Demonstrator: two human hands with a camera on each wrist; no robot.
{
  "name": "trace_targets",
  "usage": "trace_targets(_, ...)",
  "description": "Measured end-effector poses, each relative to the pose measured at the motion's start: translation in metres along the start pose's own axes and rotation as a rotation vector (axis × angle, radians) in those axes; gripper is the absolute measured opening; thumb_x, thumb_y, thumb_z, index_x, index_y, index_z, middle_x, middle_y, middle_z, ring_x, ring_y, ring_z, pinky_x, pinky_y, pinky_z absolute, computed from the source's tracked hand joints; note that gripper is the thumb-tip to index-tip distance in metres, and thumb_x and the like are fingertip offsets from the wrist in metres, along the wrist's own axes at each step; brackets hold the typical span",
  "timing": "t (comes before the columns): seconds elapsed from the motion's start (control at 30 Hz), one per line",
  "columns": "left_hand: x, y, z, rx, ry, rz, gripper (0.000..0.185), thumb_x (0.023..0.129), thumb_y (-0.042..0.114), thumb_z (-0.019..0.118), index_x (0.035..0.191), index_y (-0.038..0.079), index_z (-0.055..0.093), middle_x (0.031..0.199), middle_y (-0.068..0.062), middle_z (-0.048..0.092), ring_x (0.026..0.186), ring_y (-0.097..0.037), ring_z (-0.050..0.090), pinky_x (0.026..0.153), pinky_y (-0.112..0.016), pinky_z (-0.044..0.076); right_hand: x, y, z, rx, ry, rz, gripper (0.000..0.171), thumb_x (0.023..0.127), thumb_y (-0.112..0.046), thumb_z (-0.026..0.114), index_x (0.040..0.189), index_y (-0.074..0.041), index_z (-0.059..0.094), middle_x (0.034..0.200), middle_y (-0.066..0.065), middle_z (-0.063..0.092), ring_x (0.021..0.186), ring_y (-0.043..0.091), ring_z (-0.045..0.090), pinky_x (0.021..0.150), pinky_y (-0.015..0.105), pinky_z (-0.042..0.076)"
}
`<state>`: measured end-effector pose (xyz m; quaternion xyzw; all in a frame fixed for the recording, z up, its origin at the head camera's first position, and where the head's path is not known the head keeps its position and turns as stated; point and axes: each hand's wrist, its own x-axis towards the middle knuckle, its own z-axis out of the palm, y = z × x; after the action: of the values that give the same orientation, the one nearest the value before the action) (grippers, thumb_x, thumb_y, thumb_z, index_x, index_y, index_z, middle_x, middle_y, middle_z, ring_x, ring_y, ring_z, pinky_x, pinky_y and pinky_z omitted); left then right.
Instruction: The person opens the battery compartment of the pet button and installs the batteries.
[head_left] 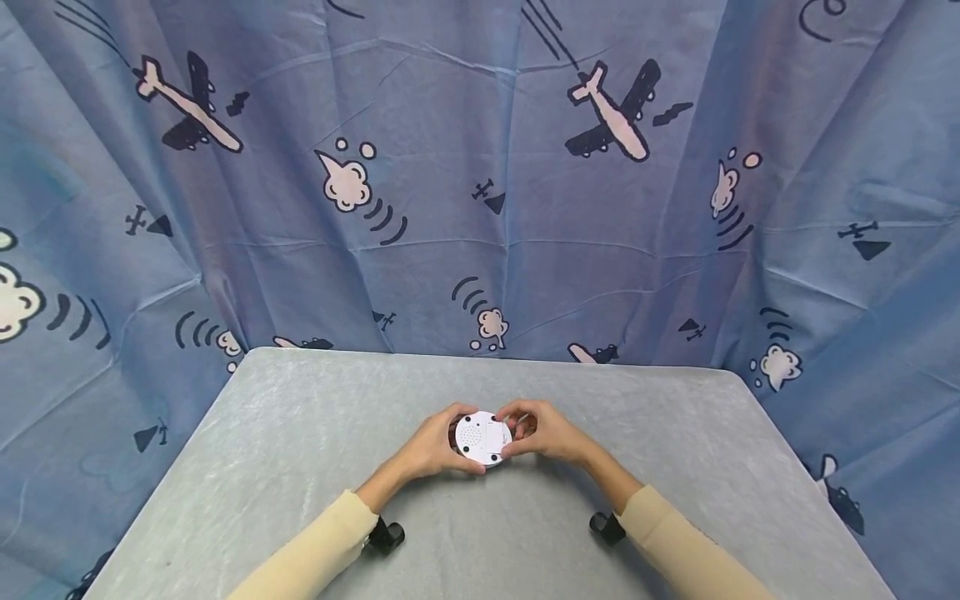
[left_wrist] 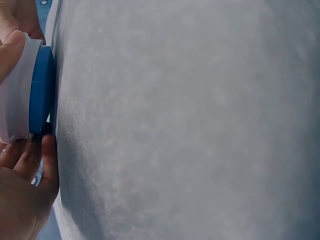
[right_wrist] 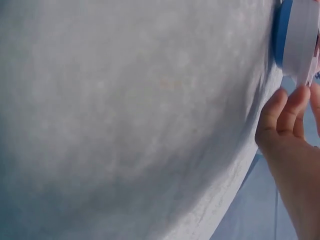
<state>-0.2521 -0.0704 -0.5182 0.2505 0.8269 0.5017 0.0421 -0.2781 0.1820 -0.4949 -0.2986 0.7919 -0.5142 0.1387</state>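
Note:
Between both hands is a round buzzer button [head_left: 480, 438]. Its white underside faces the head camera and shows speaker holes, dark rubber feet and a battery cover. On the far side is its blue top [left_wrist: 42, 90], also seen in the right wrist view as a blue disc [right_wrist: 282, 35]. My left hand [head_left: 431, 446] grips the left rim, fingers above and thumb along the lower edge. From the right, my right hand [head_left: 546, 432] has its index finger and thumb on the rim beside the battery cover, its other fingers curled. The buzzer's right edge is partly hidden by these fingertips.
A pale grey cloth-covered table [head_left: 315, 433] lies under the hands. Behind it hangs a blue curtain [head_left: 450, 167] printed with planes and clouds. Black wrist mounts [head_left: 386, 536] show beneath the cream sleeves [head_left: 686, 542].

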Motion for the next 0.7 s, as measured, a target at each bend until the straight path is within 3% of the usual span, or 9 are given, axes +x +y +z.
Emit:
trace_targets(0.2, -0.0007, -0.001, -0.0005, -0.017, -0.003, 0.002, 0.087, 0.066, 0.018, 0.099, 0.137, 0.0, 0.053, 0.122, -0.008, 0.064, 0.108, -0.018, 0.062, 0.089, -0.031, 0.049, -0.0005, 0.0045, -0.0022, 0.085, -0.032, 0.068, 0.039, 0.092, -0.002, 0.075, 0.128, 0.004, 0.063, 0.112, 0.021, 0.064, 0.092, 0.027, 0.067, 0.075, 0.036, 0.056)
trace_targets(0.3, -0.001, -0.0023, -0.0004, -0.017, -0.002, 0.003, 0.086, 0.066, 0.018, 0.099, 0.137, 0.0, 0.053, 0.123, -0.009, 0.063, 0.108, -0.018, 0.062, 0.089, -0.031, 0.049, -0.0001, 0.0056, -0.0015, 0.113, -0.02, 0.1, 0.037, 0.094, -0.003, 0.073, 0.129, 0.004, 0.063, 0.113, 0.021, 0.066, 0.094, 0.027, 0.068, 0.076, 0.041, 0.057)
trace_targets(0.53, -0.0012, -0.0057, -0.0011, -0.01, 0.016, 0.02, 0.086, 0.063, 0.018, 0.1, 0.135, 0.0, 0.056, 0.123, -0.009, 0.064, 0.11, -0.019, 0.062, 0.093, -0.034, 0.048, 0.0039, 0.0034, 0.001, 0.109, 0.025, 0.122, 0.037, 0.089, -0.001, 0.078, 0.122, 0.009, 0.065, 0.102, 0.021, 0.07, 0.082, 0.021, 0.067, 0.068, 0.033, 0.054)
trace_targets(0.7, 0.0009, -0.005, -0.0028, 0.003, 0.026, 0.038, 0.087, 0.061, 0.02, 0.101, 0.134, 0.0, 0.057, 0.122, -0.009, 0.065, 0.108, -0.018, 0.062, 0.093, -0.036, 0.048, 0.0041, -0.0015, 0.0006, 0.125, 0.033, 0.151, 0.037, 0.088, 0.0, 0.078, 0.121, 0.011, 0.065, 0.101, 0.02, 0.07, 0.083, 0.021, 0.066, 0.069, 0.03, 0.053)
